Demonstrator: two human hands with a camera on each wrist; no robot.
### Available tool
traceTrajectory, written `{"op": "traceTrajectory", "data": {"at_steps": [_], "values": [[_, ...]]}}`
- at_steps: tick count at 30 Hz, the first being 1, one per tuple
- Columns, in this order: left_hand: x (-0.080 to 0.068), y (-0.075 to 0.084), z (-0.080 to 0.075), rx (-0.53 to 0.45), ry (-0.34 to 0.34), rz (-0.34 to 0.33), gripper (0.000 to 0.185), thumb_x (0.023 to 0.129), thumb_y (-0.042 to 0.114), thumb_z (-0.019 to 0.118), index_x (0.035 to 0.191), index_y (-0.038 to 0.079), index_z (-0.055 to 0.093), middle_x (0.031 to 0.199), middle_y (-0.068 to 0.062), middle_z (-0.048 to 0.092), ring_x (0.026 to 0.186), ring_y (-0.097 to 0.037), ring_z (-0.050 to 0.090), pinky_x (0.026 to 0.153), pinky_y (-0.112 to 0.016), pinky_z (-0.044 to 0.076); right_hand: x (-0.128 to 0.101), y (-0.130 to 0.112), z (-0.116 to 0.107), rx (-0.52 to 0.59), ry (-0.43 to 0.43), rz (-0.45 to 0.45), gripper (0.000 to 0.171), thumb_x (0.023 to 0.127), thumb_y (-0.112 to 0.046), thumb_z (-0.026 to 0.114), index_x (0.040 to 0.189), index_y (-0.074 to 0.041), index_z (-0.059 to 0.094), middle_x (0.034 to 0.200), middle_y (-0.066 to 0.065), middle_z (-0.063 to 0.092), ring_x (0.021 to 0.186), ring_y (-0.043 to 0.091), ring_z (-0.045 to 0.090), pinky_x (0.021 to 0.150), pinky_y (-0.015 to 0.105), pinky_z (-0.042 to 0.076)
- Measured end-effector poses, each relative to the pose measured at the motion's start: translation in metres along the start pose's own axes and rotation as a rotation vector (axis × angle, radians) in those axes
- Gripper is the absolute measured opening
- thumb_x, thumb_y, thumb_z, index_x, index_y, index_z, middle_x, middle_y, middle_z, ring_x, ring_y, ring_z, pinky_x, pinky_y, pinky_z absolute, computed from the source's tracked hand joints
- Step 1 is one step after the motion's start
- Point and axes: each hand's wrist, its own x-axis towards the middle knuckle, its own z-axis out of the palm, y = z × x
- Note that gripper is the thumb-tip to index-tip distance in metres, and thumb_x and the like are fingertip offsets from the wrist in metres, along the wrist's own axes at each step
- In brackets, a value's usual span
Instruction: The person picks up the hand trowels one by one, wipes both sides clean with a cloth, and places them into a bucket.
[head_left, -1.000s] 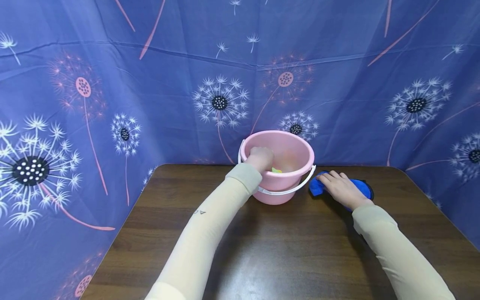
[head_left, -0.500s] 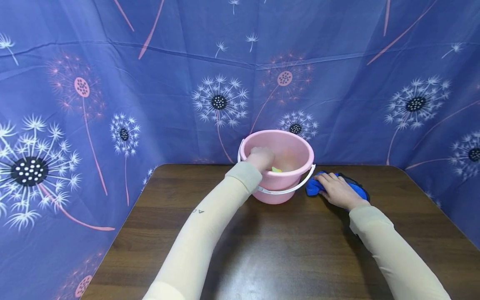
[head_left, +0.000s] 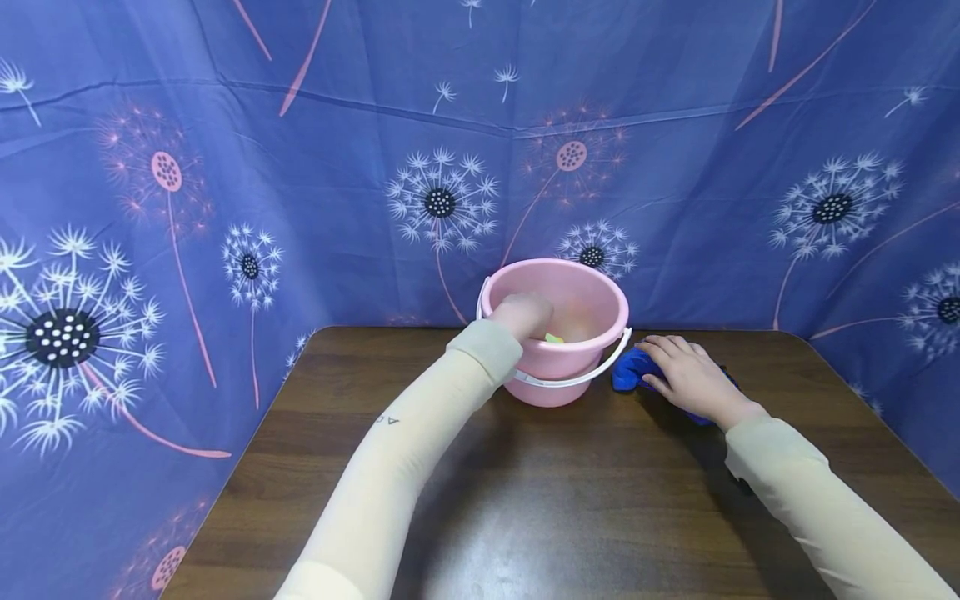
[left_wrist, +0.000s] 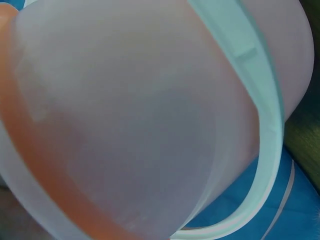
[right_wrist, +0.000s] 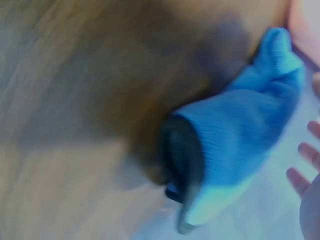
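A pink bucket (head_left: 551, 392) with a white handle (head_left: 555, 383) stands at the back of the table. My left hand (head_left: 525, 312) reaches down inside it over the near-left rim; its fingers are hidden there, so I cannot tell what they hold. A small yellow-green thing (head_left: 553, 339) shows inside the bucket beside that hand. To the bucket's right lies a bunched blue cloth (head_left: 632, 369) with dark edging. My right hand (head_left: 693, 379) is over the cloth, fingers extended. In the right wrist view its fingers (right_wrist: 310, 152) are spread, apart from the blue cloth (right_wrist: 240, 130).
The brown wooden table (head_left: 592, 500) spreads in front of both arms. Behind it hangs a blue curtain (head_left: 337, 208) with dandelion prints, close to the bucket. In the left wrist view the bucket wall (left_wrist: 125, 115) and pale handle (left_wrist: 272, 120) fill most of the frame.
My right hand gripped and shifted the blue cloth slightly left toward the bucket, then let go, its fingers lifting and straightening. The left hand stays in the bucket with little movement.
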Motion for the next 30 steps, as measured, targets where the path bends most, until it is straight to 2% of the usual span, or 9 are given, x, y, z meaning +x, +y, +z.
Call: {"op": "traceTrajectory", "data": {"at_steps": [4, 9, 11, 15, 17, 19, 22, 24, 30], "values": [[-0.006, -0.003, -0.005, -0.106, -0.026, -0.025, 0.012, 0.084, 0.006, 0.058, 0.076, 0.014, 0.056, 0.069, -0.001, 0.051, 0.065, -0.016, 0.051, 0.064, -0.027, 0.044, 0.005, -0.011, -0.021, -0.004, 0.057, 0.027, 0.054, 0.083, -0.026, 0.071, 0.129, -0.004, 0.052, 0.127, 0.019, 0.051, 0.118, 0.038, 0.044, 0.092, 0.059, 0.035], [-0.006, -0.009, -0.015, -0.036, -0.096, 0.014, 0.011, 0.084, 0.007, 0.057, 0.076, 0.013, 0.055, 0.075, -0.001, 0.050, 0.070, -0.017, 0.048, 0.068, -0.029, 0.043, 0.009, -0.025, -0.048, 0.022, 0.059, 0.075, 0.056, 0.084, -0.022, 0.070, 0.131, -0.003, 0.048, 0.131, 0.021, 0.048, 0.119, 0.040, 0.041, 0.092, 0.062, 0.034], [-0.006, -0.011, -0.019, 0.008, -0.090, 0.045, 0.013, 0.085, 0.007, 0.056, 0.074, 0.013, 0.054, 0.077, 0.000, 0.048, 0.071, -0.016, 0.045, 0.068, -0.028, 0.041, 0.008, -0.031, -0.058, 0.034, 0.077, 0.085, 0.056, 0.084, -0.020, 0.070, 0.131, -0.001, 0.047, 0.131, 0.023, 0.047, 0.119, 0.041, 0.041, 0.092, 0.062, 0.034], [-0.015, -0.016, -0.025, 0.056, -0.010, 0.166, 0.017, 0.088, 0.008, 0.054, 0.072, 0.012, 0.050, 0.072, 0.000, 0.043, 0.067, -0.014, 0.040, 0.064, -0.024, 0.037, 0.007, -0.047, -0.077, 0.072, 0.111, 0.100, 0.055, 0.083, -0.017, 0.070, 0.131, 0.000, 0.046, 0.130, 0.024, 0.047, 0.119, 0.042, 0.041, 0.093, 0.063, 0.034], [-0.027, -0.020, -0.027, 0.064, 0.053, 0.235, 0.017, 0.090, 0.012, 0.054, 0.074, 0.009, 0.054, 0.072, -0.002, 0.047, 0.067, -0.014, 0.041, 0.065, -0.025, 0.039, 0.005, -0.057, -0.085, 0.099, 0.124, 0.107, 0.056, 0.083, -0.015, 0.070, 0.130, 0.001, 0.046, 0.130, 0.025, 0.047, 0.119, 0.043, 0.041, 0.093, 0.063, 0.033], [-0.043, -0.025, -0.026, 0.052, 0.159, 0.276, 0.015, 0.093, 0.017, 0.055, 0.085, 0.006, 0.062, 0.079, -0.004, 0.058, 0.073, -0.015, 0.052, 0.073, -0.026, 0.045, 0.003, -0.067, -0.092, 0.124, 0.142, 0.114, 0.056, 0.082, -0.015, 0.071, 0.130, 0.001, 0.046, 0.129, 0.025, 0.047, 0.119, 0.043, 0.041, 0.094, 0.062, 0.033], [-0.072, -0.031, -0.017, 0.055, 0.357, 0.287, 0.030, 0.094, 0.026, 0.055, 0.112, 0.004, 0.062, 0.106, -0.007, 0.065, 0.099, -0.019, 0.060, 0.091, -0.036, 0.045, -0.001, -0.082, -0.099, 0.164, 0.172, 0.130, 0.057, 0.082, -0.016, 0.072, 0.129, 0.002, 0.047, 0.130, 0.025, 0.046, 0.120, 0.042, 0.040, 0.095, 0.061, 0.032], [-0.092, -0.033, -0.006, 0.053, 0.494, 0.269, 0.042, 0.094, 0.032, 0.054, 0.126, 0.005, 0.055, 0.123, -0.008, 0.059, 0.117, -0.023, 0.054, 0.100, -0.042, 0.038, -0.005, -0.093, -0.101, 0.183, 0.191, 0.150, 0.058, 0.082, -0.018, 0.072, 0.130, 0.001, 0.046, 0.132, 0.023, 0.046, 0.123, 0.042, 0.039, 0.098, 0.061, 0.031], [-0.133, -0.042, 0.048, 0.026, 0.795, 0.245, 0.070, 0.087, 0.045, 0.060, 0.139, 0.004, 0.039, 0.138, -0.015, 0.045, 0.128, -0.032, 0.042, 0.105, -0.054, 0.030, -0.023, -0.121, -0.096, 0.217, 0.220, 0.197, 0.064, 0.086, -0.031, 0.067, 0.139, -0.005, 0.040, 0.145, 0.017, 0.037, 0.135, 0.038, 0.028, 0.109, 0.056, 0.019]]}}
